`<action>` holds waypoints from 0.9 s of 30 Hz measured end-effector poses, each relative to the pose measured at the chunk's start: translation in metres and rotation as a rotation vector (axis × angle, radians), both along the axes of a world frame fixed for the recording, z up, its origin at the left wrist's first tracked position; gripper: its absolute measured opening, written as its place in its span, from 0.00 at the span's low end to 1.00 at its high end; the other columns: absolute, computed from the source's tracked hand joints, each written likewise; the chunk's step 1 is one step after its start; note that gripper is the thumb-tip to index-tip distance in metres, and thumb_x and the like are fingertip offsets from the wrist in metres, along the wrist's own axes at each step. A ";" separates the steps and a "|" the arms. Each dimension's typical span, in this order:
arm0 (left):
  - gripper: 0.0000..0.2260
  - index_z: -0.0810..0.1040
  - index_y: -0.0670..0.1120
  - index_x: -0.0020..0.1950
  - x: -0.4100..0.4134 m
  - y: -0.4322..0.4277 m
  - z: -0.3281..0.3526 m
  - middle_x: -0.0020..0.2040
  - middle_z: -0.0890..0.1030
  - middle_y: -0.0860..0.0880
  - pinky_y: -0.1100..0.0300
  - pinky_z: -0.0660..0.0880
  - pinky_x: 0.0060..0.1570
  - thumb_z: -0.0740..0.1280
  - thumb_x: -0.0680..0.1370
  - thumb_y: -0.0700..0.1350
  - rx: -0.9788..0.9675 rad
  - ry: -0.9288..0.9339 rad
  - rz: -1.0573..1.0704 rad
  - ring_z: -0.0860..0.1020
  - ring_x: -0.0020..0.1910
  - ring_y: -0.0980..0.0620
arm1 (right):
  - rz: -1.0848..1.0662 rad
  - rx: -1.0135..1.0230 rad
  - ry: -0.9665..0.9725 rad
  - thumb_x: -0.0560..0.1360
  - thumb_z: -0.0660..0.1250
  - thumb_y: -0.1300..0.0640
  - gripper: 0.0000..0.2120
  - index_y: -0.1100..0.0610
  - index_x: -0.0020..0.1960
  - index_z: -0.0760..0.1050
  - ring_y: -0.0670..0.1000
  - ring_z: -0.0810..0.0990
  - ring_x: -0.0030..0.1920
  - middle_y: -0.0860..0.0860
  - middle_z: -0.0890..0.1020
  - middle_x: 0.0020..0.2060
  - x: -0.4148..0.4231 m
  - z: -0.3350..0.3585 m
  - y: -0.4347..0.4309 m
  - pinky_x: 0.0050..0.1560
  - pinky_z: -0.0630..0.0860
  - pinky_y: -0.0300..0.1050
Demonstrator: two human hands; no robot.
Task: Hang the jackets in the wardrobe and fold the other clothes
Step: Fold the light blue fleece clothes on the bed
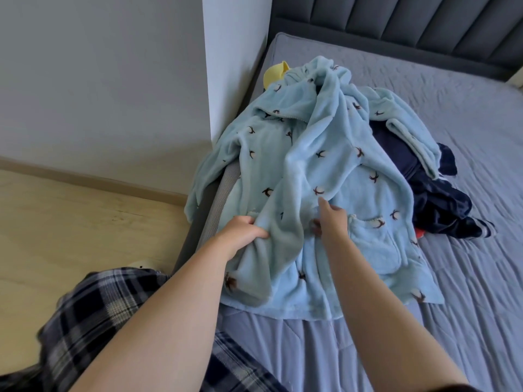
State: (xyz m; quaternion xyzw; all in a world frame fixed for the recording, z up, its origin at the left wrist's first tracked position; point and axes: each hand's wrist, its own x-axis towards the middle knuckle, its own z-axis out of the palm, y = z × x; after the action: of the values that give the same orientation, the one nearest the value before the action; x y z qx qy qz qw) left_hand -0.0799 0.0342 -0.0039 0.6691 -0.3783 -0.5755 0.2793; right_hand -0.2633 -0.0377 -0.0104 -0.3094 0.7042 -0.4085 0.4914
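Gripping the fluffy pale-blue robe (325, 165), left hand (240, 233) bunches fabric; right hand (331, 219) fingers rest straight.

Person seen from head cam, looking down. Both forearms bare, no sleeves in view to approx. the elbow; no watch, rings or bands visible on left hand (244, 232) or right hand (331, 222). Lower body: loose plaid trousers (93, 315), dark navy/black w/ cream and grey checks, soft woven fabric, creased at lower left. Thin dark-red strip at bottom-right edge by the right arm, poss. garment; cannot tell.
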 end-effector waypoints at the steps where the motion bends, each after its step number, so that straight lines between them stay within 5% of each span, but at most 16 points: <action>1: 0.11 0.79 0.45 0.55 -0.001 0.001 0.001 0.46 0.82 0.48 0.62 0.74 0.38 0.70 0.73 0.40 0.024 0.054 0.020 0.80 0.42 0.51 | 0.007 0.055 -0.061 0.74 0.67 0.48 0.16 0.62 0.42 0.72 0.55 0.75 0.35 0.55 0.75 0.34 -0.001 0.000 -0.006 0.40 0.75 0.50; 4: 0.10 0.79 0.41 0.55 -0.001 0.003 0.005 0.41 0.83 0.45 0.61 0.75 0.34 0.67 0.74 0.38 0.137 0.225 0.080 0.81 0.38 0.48 | 0.050 0.089 -0.195 0.75 0.69 0.57 0.09 0.59 0.40 0.72 0.55 0.77 0.36 0.55 0.77 0.34 -0.003 0.005 -0.019 0.38 0.75 0.48; 8: 0.08 0.80 0.40 0.48 0.006 -0.001 0.005 0.36 0.83 0.44 0.57 0.76 0.40 0.63 0.76 0.42 0.261 0.409 0.242 0.80 0.40 0.45 | -0.241 -0.160 0.020 0.75 0.64 0.58 0.10 0.56 0.35 0.69 0.53 0.74 0.39 0.51 0.73 0.32 -0.032 0.011 -0.032 0.32 0.71 0.43; 12: 0.13 0.78 0.38 0.59 0.010 0.002 -0.007 0.55 0.81 0.38 0.48 0.74 0.60 0.64 0.76 0.40 0.278 0.282 0.351 0.79 0.55 0.40 | -0.075 0.053 -0.281 0.75 0.68 0.50 0.13 0.60 0.49 0.73 0.56 0.80 0.45 0.56 0.80 0.45 -0.028 -0.003 -0.017 0.48 0.80 0.51; 14: 0.13 0.77 0.38 0.61 0.008 0.005 -0.009 0.57 0.80 0.39 0.47 0.73 0.61 0.64 0.77 0.39 0.291 0.290 0.340 0.78 0.56 0.41 | 0.082 0.182 -0.373 0.74 0.70 0.48 0.19 0.61 0.57 0.74 0.57 0.81 0.52 0.57 0.82 0.51 -0.016 -0.014 -0.001 0.56 0.78 0.54; 19: 0.17 0.75 0.39 0.65 0.007 0.000 -0.006 0.60 0.78 0.40 0.47 0.71 0.63 0.67 0.77 0.42 0.137 0.189 0.302 0.76 0.59 0.41 | 0.237 0.169 -0.496 0.74 0.69 0.59 0.17 0.63 0.61 0.75 0.57 0.83 0.47 0.60 0.84 0.49 -0.004 -0.038 0.036 0.43 0.81 0.52; 23: 0.11 0.81 0.42 0.54 0.014 -0.002 -0.008 0.55 0.81 0.43 0.50 0.73 0.60 0.70 0.76 0.47 -0.020 -0.015 0.307 0.78 0.55 0.43 | 0.011 0.058 -0.628 0.70 0.73 0.46 0.28 0.62 0.63 0.74 0.58 0.81 0.56 0.60 0.82 0.56 -0.016 -0.045 0.039 0.60 0.76 0.56; 27: 0.23 0.77 0.40 0.62 0.014 -0.001 -0.013 0.58 0.80 0.42 0.50 0.73 0.60 0.71 0.74 0.54 0.072 0.038 0.316 0.77 0.56 0.43 | 0.318 0.065 -0.821 0.73 0.68 0.42 0.32 0.60 0.69 0.69 0.58 0.75 0.65 0.59 0.76 0.64 -0.017 -0.047 0.063 0.66 0.69 0.54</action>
State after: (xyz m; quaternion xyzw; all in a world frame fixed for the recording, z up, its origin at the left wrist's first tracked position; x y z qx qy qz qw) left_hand -0.0654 0.0335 -0.0172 0.7189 -0.2421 -0.5501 0.3493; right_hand -0.2798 0.0253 -0.0572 -0.2105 0.4066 -0.3945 0.7967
